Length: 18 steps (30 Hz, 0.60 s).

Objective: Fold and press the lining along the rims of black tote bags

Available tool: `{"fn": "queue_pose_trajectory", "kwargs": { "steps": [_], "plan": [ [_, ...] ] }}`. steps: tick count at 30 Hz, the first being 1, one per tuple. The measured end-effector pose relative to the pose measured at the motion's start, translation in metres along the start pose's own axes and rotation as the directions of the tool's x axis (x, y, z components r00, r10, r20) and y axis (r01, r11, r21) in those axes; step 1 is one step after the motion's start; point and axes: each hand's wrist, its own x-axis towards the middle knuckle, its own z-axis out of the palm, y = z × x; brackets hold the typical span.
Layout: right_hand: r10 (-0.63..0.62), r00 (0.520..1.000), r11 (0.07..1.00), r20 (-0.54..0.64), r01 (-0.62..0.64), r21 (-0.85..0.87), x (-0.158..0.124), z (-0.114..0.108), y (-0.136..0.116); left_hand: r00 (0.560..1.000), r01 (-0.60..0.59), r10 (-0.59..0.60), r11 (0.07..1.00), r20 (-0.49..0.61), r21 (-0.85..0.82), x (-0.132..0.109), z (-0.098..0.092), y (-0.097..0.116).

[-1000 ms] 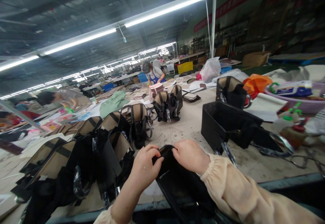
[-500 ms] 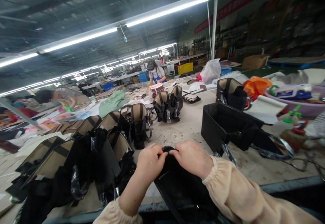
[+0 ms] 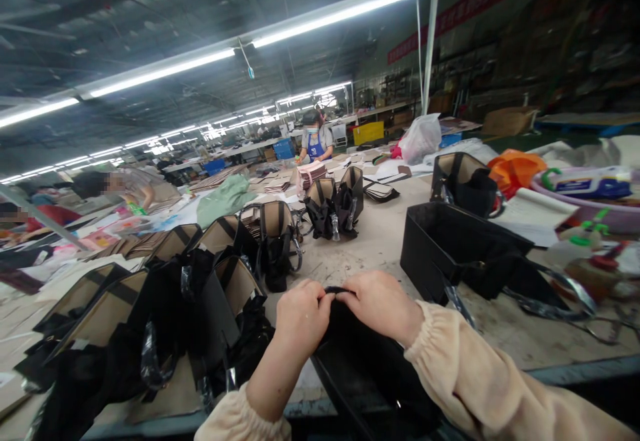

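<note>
A black bag (image 3: 370,367) is at the table's front edge, low in the view, its lower part out of sight. My left hand (image 3: 303,314) pinches its upper rim from the left. Close beside it, my right hand (image 3: 383,304) grips the same rim, thumbs almost meeting. To the right stands a boxy black bag (image 3: 430,247), open at the top, with a plastic-wrapped handle lying on the table. Several unfinished black bags with tan inner panels (image 3: 123,304) crowd the table on my left.
Two small bags (image 3: 323,204) stand farther back. At right are a purple basin (image 3: 565,207), an orange plastic bag (image 3: 517,164) and bottles with green tops (image 3: 593,227). A green cloth (image 3: 225,197) lies at left. A person in a blue apron (image 3: 316,144) works across the table.
Both hands keep hold of the rim and have shifted slightly right with the black bag. The view has turned a little. The person across the table is more upright.
</note>
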Motion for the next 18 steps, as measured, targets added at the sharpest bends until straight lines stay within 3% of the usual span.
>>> {"fn": "queue_pose_trajectory", "kwargs": {
  "steps": [9,18],
  "plan": [
    [-0.013,0.997,0.999,-0.071,0.016,0.034,0.0021,0.0057,0.0032,1.000,0.020,-0.020,1.000,-0.007,0.017,-0.0003,0.0001,0.0029],
    [-0.021,0.998,0.999,-0.062,0.024,0.044,0.0046,0.0040,0.0027,0.999,0.052,-0.051,0.998,-0.018,0.040,0.0008,0.0011,0.0064]
  ]
}}
